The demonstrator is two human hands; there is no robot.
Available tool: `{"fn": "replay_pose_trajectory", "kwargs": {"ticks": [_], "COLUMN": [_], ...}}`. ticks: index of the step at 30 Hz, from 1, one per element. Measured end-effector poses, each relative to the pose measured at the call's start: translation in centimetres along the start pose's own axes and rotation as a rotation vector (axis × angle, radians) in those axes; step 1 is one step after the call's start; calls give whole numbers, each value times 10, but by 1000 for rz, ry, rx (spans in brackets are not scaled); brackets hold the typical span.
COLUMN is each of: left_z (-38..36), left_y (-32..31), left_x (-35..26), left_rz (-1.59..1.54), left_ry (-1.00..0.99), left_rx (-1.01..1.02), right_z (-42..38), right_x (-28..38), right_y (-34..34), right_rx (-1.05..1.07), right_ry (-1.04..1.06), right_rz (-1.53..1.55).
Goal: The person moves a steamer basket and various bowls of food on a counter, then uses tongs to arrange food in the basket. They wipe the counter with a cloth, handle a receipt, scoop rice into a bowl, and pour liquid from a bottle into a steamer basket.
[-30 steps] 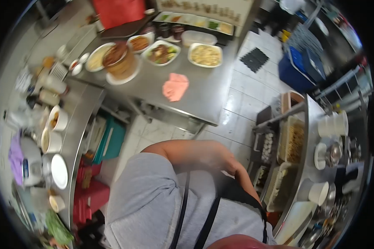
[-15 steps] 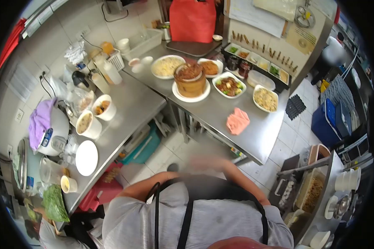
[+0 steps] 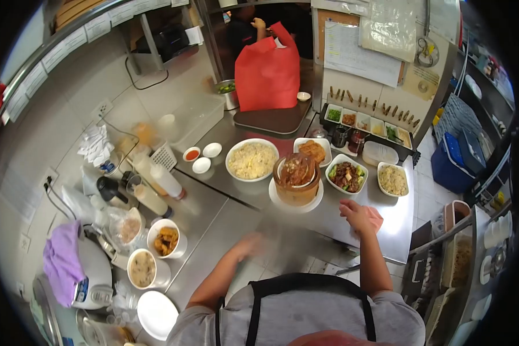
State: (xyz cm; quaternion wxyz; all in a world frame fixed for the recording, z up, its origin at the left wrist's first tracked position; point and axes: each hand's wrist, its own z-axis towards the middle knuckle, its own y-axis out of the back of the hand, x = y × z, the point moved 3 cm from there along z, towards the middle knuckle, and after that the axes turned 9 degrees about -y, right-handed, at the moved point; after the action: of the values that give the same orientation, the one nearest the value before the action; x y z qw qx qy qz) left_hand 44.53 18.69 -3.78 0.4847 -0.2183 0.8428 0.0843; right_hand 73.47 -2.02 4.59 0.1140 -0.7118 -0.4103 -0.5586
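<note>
My right hand is over the right counter, its fingers pointing left and slightly apart, with nothing visible in them. Just behind it, partly covered by the hand and wrist, is a crumpled pink cloth. Low at the counter's front edge, my left hand is smeared by motion. Ahead of my hands, a round wooden steamer topped with brown glazed meat stands on a white plate. To its right are a bowl of meat with green vegetables and a bowl of fried rice.
A larger rice bowl, a dish of fried food and small sauce cups stand farther back. Behind them, a red bag rests on a dark tray. Soup tubs, squeeze bottles and a white lid line the left counter.
The view has tilted up and shifted closer to the counter. My right hand has moved from near my body to the pink cloth; my left hand has come out to the left.
</note>
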Motion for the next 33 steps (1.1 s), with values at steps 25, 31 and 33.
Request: {"fn": "replay_pose_trajectory", "kwargs": {"ticks": [25, 31, 33], "left_z": [135, 135, 178], "left_y": [-127, -128, -142], "left_x": [56, -6, 29], "left_rz": [542, 554, 500], "left_ry": [-178, -31, -110], "left_rx": [661, 409, 451], "right_z": [25, 42, 42], "right_x": [-43, -57, -56], "right_y": [-5, -9, -9], "right_rx": [-248, -44, -58], "right_ry": [563, 665, 574], "right_rz": [-485, -570, -659]}}
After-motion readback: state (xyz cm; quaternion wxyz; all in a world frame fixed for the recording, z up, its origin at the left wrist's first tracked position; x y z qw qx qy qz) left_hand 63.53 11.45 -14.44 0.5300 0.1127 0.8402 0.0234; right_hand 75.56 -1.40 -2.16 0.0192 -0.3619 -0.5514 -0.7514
